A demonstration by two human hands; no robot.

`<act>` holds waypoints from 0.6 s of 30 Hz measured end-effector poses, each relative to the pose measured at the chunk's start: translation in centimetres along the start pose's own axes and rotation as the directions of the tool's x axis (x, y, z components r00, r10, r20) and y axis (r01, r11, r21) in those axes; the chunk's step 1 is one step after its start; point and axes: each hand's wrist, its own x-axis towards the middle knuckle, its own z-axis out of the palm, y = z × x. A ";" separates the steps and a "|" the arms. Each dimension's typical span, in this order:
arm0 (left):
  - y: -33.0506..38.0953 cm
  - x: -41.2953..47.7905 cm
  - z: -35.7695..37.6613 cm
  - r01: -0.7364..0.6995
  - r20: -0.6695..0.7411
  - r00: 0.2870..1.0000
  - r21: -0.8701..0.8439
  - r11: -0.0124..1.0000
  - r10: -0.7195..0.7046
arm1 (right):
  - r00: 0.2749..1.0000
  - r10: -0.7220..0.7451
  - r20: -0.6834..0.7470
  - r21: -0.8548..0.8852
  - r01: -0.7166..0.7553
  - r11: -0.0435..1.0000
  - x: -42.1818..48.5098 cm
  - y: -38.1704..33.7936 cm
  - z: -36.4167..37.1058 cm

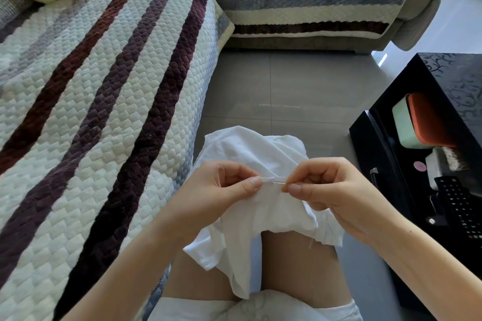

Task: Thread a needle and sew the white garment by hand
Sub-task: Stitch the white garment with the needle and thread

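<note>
The white garment (260, 206) is draped over my knees in the lower middle of the head view. My left hand (221, 185) pinches a folded ridge of the cloth between thumb and forefinger. My right hand (328, 187) pinches the thin metal needle (279, 183), which pokes out of the fold between the two hands. A short loose thread (311, 242) hangs from the garment's lower right hem.
A quilted striped sofa cover (91, 112) fills the left side and continues along the back. A black table (443, 138) stands at right with an orange-and-green box (417, 122) and a remote control (459, 206). Grey floor tiles (300, 91) lie ahead.
</note>
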 end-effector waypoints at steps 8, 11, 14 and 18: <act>0.2 0.1 0.5 0.035 0.053 0.998 -0.078 0.996 -0.031 | 0.995 -0.036 0.094 -0.024 0.038 0.999 0.4 0.8 0.1; 0.1 0.1 0.4 0.046 0.027 0.999 -0.094 0.994 -0.043 | 0.995 -0.089 0.045 -0.111 0.094 0.989 0.1 1.1 -0.6; 0.0 0.3 0.9 0.045 0.026 0.999 -0.079 0.996 -0.043 | 0.989 -0.146 0.006 -0.161 0.145 0.976 -0.1 1.5 0.0; -0.1 0.5 1.7 0.008 -0.015 1.000 -0.091 0.996 -0.010 | 0.964 -0.260 -0.049 -0.195 0.246 0.949 -0.1 1.6 1.2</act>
